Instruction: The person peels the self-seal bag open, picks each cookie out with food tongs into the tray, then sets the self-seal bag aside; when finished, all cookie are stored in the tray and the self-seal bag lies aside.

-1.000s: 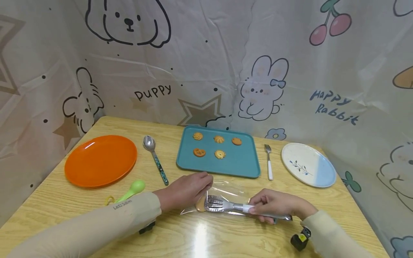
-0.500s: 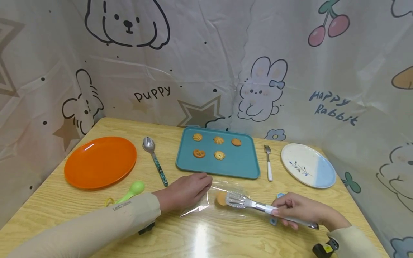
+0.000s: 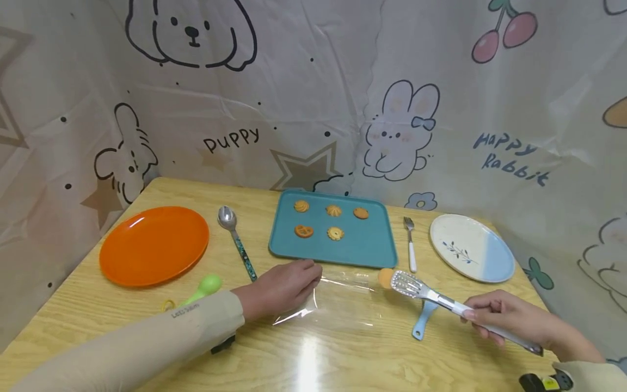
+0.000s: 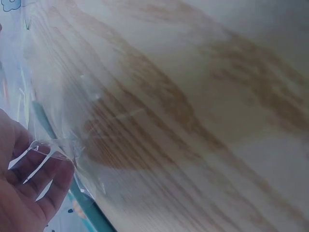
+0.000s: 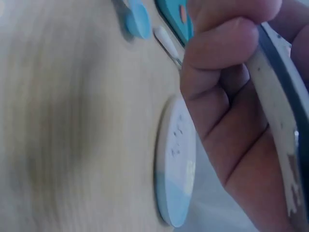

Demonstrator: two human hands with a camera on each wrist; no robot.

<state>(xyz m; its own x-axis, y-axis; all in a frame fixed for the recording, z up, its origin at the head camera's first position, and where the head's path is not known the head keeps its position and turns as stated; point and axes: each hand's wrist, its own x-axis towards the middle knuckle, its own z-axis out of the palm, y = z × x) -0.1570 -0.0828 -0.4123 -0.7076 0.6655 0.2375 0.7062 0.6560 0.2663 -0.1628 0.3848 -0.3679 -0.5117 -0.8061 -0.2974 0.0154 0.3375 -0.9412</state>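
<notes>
My left hand [image 3: 284, 288] holds the edge of a clear plastic bag [image 3: 343, 307] lying flat on the table; in the left wrist view its film [image 4: 60, 147] runs between the curled fingers. My right hand [image 3: 514, 321] grips the handle of metal tongs [image 3: 443, 302], to the bag's right. A round light-brown cookie [image 3: 385, 278] sits at the tips of the tongs, just by the bag's right end. Close up in the right wrist view, thumb and fingers [image 5: 222, 46] wrap the white handle; the tongs' head is out of that view.
A teal tray [image 3: 362, 250] bears several cookies at the back. An orange plate [image 3: 152, 245], a spoon [image 3: 237, 239] and a green spoon [image 3: 208, 286] lie left. Right are a fork [image 3: 410, 245], a light blue utensil [image 3: 424, 321] and a white-blue plate [image 3: 470, 247].
The right hand has drawn the tongs and cookie rightward along the bag to its right end, uncovering the light blue utensil. The left hand has stayed on the bag.
</notes>
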